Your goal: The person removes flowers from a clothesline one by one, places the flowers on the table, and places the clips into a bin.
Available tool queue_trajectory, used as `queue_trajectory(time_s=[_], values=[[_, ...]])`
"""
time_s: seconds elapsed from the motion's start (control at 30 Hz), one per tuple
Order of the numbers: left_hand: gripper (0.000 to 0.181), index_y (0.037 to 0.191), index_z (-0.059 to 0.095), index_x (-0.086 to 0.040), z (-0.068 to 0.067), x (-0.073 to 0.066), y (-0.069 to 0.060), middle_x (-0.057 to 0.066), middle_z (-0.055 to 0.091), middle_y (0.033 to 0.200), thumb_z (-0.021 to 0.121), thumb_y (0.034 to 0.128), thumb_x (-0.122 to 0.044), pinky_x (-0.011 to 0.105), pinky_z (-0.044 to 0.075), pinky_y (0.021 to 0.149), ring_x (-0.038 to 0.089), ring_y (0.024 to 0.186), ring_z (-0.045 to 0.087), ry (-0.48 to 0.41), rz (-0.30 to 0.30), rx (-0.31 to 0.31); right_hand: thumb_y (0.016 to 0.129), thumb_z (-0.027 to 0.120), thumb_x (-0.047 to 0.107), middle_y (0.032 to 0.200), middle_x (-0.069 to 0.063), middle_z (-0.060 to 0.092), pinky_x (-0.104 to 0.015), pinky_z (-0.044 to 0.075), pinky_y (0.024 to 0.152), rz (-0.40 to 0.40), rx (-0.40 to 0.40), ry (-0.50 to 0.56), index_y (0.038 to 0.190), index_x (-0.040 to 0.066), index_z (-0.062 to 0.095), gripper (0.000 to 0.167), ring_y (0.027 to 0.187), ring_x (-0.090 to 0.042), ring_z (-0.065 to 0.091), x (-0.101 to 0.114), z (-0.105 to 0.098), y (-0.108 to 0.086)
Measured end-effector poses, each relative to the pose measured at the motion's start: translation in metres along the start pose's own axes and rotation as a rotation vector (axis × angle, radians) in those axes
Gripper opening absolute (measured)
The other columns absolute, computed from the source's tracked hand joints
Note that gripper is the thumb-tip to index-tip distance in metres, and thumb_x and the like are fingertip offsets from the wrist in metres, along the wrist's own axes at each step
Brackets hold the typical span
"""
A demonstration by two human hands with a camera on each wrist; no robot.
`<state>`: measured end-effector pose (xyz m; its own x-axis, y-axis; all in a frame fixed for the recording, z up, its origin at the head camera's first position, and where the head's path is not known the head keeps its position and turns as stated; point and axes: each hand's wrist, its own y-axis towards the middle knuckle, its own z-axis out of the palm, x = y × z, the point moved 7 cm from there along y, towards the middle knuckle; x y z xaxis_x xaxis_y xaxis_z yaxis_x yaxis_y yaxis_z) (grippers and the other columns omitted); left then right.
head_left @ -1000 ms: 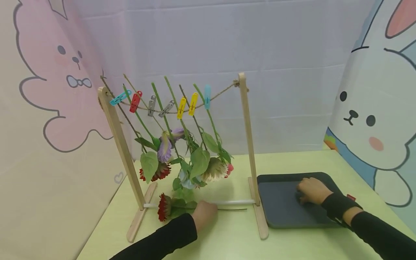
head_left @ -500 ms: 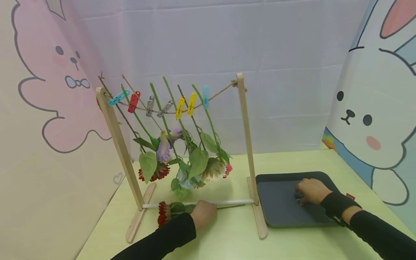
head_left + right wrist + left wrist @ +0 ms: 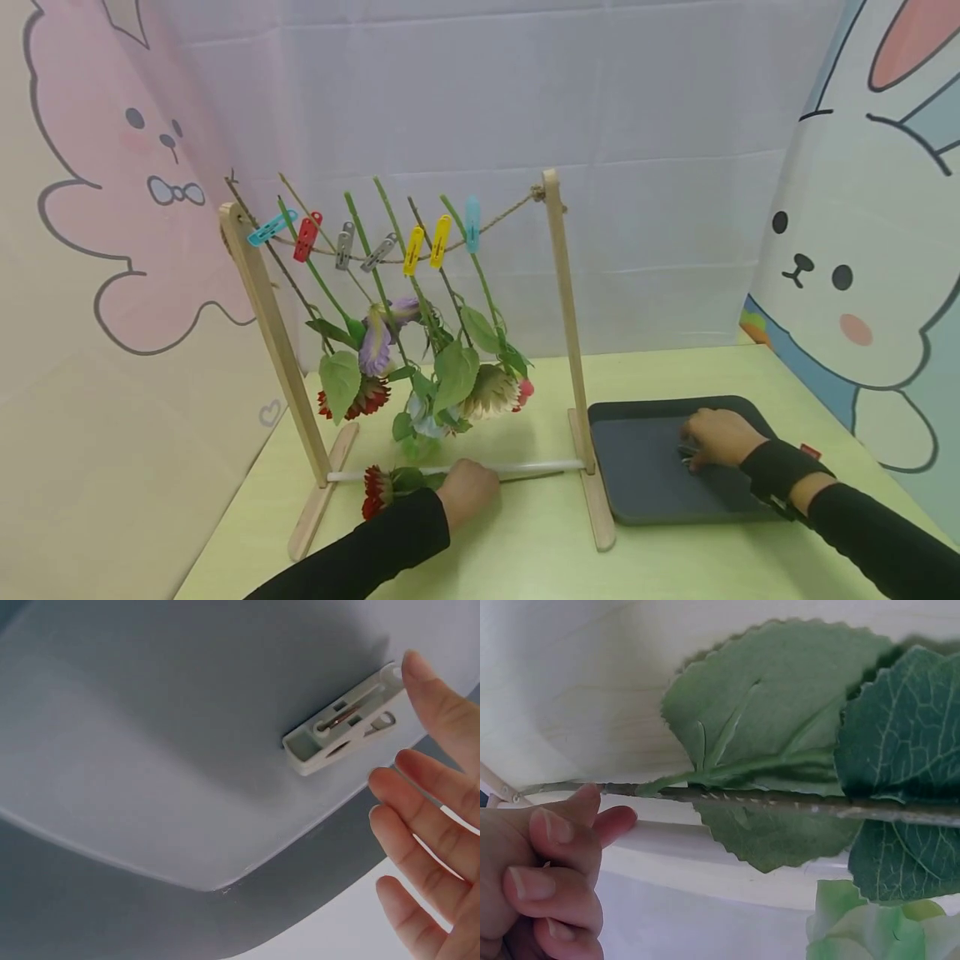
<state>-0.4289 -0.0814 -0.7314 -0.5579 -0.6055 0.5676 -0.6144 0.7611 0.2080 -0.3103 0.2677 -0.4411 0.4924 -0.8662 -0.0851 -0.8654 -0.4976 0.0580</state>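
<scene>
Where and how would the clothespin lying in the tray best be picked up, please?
Probably by the end nearest the right grip, pinching its long sides from above: the slim clothespin lies on the tray, with that end pointing towards the thumb.

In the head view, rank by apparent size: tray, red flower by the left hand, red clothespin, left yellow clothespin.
1. Grey tray
2. Red flower, partly hidden
3. Red clothespin and left yellow clothespin: too alike to rank.
</scene>
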Motion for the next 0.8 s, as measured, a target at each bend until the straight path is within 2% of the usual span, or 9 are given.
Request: queue_trajectory(time_s=[0.03, 0.13, 0.2, 0.27, 0.33, 0.37, 0.47, 0.63, 0.8], values=[[0.035, 0.053, 0.04, -0.025, -0.025, 0.004, -0.002, -0.008, 0.036, 0.045, 0.066, 0.0736, -0.013, 0.031, 0.026, 0.037, 0.008, 0.038, 0.03, -0.006, 0.009, -0.025, 0.056, 0.085, 0.031, 0.076, 0.0, 0.063, -0.033, 0.047, 0.059, 0.002, 0.0, 0.001, 0.083, 0.01, 0.07, 0.037, 0.067, -0.019, 0.057, 0.0, -0.001, 0.0], [0.033, 0.056, 0.045, -0.024, -0.129, 0.017, -0.011, -0.009, 0.039, 0.046, 0.059, 0.0805, -0.008, 0.028, 0.029, 0.038, 0.006, 0.04, 0.033, 0.023, 0.024, -0.066, 0.057, 0.084, 0.031, 0.076, -0.001, 0.063, -0.033, 0.048, 0.059, 0.002, -0.003, -0.003, 0.083, 0.01, 0.07, 0.037, 0.068, -0.02, 0.058, 0.0, -0.004, -0.002], [0.032, 0.057, 0.047, -0.023, -0.201, 0.026, -0.016, -0.01, 0.041, 0.047, 0.058, 0.0824, -0.007, 0.026, 0.03, 0.039, 0.004, 0.04, 0.035, 0.041, 0.02, -0.086, 0.057, 0.084, 0.032, 0.077, -0.001, 0.064, -0.033, 0.048, 0.059, 0.002, -0.003, -0.004, 0.083, 0.009, 0.07, 0.037, 0.067, -0.02, 0.058, 0.001, -0.007, -0.002], [0.032, 0.057, 0.047, -0.021, -0.264, 0.033, -0.019, -0.01, 0.041, 0.047, 0.062, 0.0826, -0.008, 0.023, 0.03, 0.039, 0.003, 0.041, 0.034, 0.065, 0.013, -0.098, 0.057, 0.084, 0.032, 0.077, -0.002, 0.065, -0.033, 0.048, 0.058, -0.002, -0.007, 0.002, 0.084, 0.009, 0.07, 0.037, 0.066, -0.019, 0.058, 0.003, -0.011, -0.003], [0.034, 0.055, 0.044, -0.021, -0.294, 0.038, -0.018, -0.01, 0.037, 0.046, 0.066, 0.0792, -0.01, 0.021, 0.027, 0.039, 0.003, 0.041, 0.027, 0.074, 0.01, -0.139, 0.057, 0.084, 0.032, 0.077, -0.003, 0.065, -0.032, 0.048, 0.057, -0.007, -0.016, 0.005, 0.084, 0.009, 0.07, 0.038, 0.064, -0.018, 0.058, 0.004, -0.017, -0.001], [0.034, 0.054, 0.045, -0.02, -0.31, 0.041, -0.018, -0.01, 0.039, 0.046, 0.072, 0.0728, -0.013, 0.02, 0.027, 0.039, 0.002, 0.041, 0.027, 0.058, 0.004, -0.119, 0.058, 0.084, 0.032, 0.077, -0.003, 0.065, -0.032, 0.048, 0.057, -0.006, -0.019, 0.011, 0.084, 0.009, 0.07, 0.038, 0.064, -0.018, 0.058, 0.004, -0.02, 0.0], [0.038, 0.052, 0.042, -0.02, -0.33, 0.047, -0.015, -0.011, 0.037, 0.045, 0.075, 0.0691, -0.014, 0.018, 0.024, 0.04, 0.003, 0.043, 0.02, 0.053, 0.002, -0.13, 0.06, 0.083, 0.032, 0.079, -0.004, 0.065, -0.033, 0.049, 0.059, -0.008, -0.04, 0.025, 0.086, 0.008, 0.069, 0.038, 0.067, -0.019, 0.058, 0.001, -0.03, 0.006], [0.042, 0.049, 0.04, -0.022, -0.34, 0.05, -0.011, -0.012, 0.036, 0.045, 0.074, 0.072, -0.015, 0.02, 0.018, 0.041, 0.004, 0.044, 0.017, 0.096, 0.023, -0.062, 0.064, 0.08, 0.035, 0.077, -0.002, 0.061, -0.033, 0.046, 0.059, 0.006, -0.06, 0.044, 0.088, 0.008, 0.068, 0.038, 0.067, -0.018, 0.055, -0.008, -0.05, 0.017], [0.053, 0.048, 0.027, -0.021, -0.355, 0.054, -0.009, -0.009, 0.019, 0.047, 0.073, 0.0741, -0.014, 0.024, 0.01, 0.045, 0.007, 0.048, 0.009, 0.119, 0.041, -0.028, 0.066, 0.078, 0.035, 0.078, -0.003, 0.062, -0.031, 0.046, 0.057, 0.023, -0.068, 0.039, 0.092, 0.008, 0.068, 0.039, 0.067, -0.017, 0.056, -0.009, -0.074, 0.027]])
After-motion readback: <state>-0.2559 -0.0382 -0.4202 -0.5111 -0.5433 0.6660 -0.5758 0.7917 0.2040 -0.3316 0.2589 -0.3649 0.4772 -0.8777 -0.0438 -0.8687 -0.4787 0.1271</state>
